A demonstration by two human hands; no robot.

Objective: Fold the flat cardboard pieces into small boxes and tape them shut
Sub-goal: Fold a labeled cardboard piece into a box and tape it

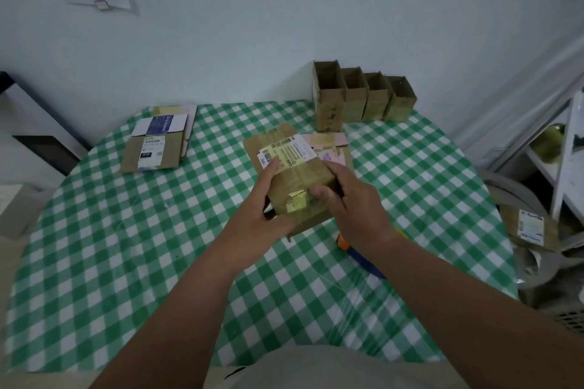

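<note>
A brown cardboard box (300,178) with a white shipping label and old tape patches is held just above the middle of the table. My left hand (264,215) grips its left side, with the thumb under the near end. My right hand (350,202) holds its right side, the thumb pressing on the near face beside a yellowish tape scrap. Behind the box a flat piece with pink print (331,144) lies on the cloth. A stack of flat cardboard pieces (156,144) lies at the far left. Several folded open-topped boxes (363,95) stand in a row at the back.
The table carries a green and white checked cloth (126,246) under clear plastic. An orange and blue tool (357,253), partly hidden by my right forearm, lies near the right. White shelving (565,161) and cardboard clutter (531,227) stand off the table's right edge. A wall is behind.
</note>
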